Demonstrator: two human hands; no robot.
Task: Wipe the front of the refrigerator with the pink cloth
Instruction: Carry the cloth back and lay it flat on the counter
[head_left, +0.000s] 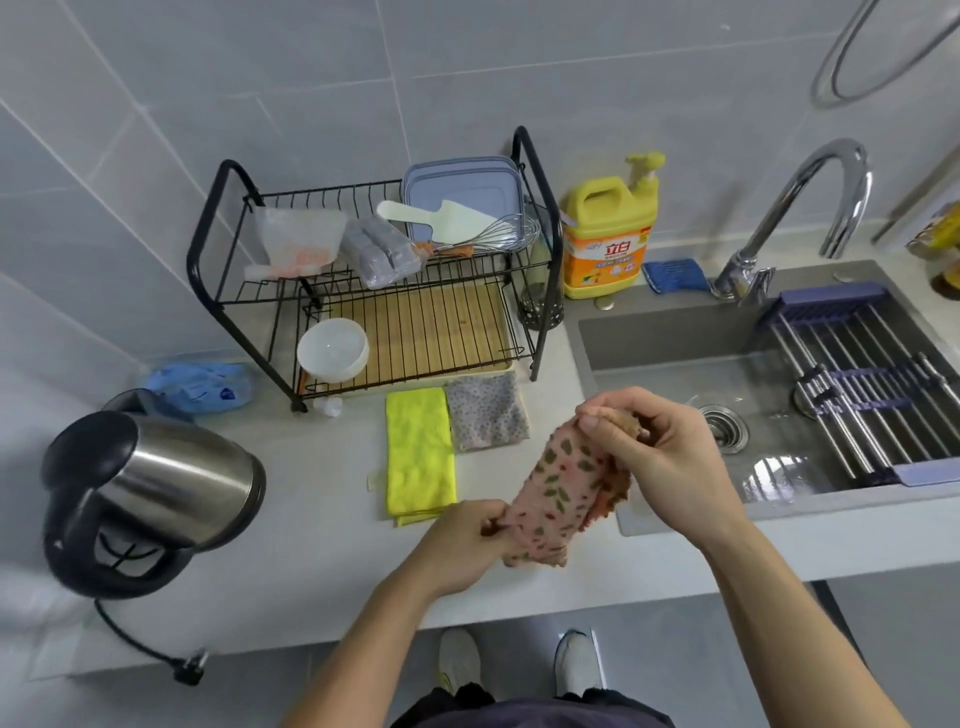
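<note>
Pink cloth (558, 499) is held up above the desk (322, 519) front edge, at approx. 5 o'clock from frame centre, stretched between both hands. Its upper end is pinched by the R hand (670, 457), thumb and fingers curled round the bunched fabric. Its lower end is pinched by the L hand (462, 545), fingers curled on the hem. The cloth is slanted, low end at 7 o'clock, high end at 1 o'clock.

A yellow cloth (420, 457) is laid flat on the desk at 10 o'clock of the pink one, w/ a grey cloth (485, 413) just beside its right edge. A rack (363, 291) is set behind both at 12 o'clock, a bowl (332, 348) in its lower tier. A kettle (150, 493) is seen at 9 o'clock and a sink (675, 332) at 3 o'clock, w/ a bottle (605, 249) and faucet (774, 215) behind it.
</note>
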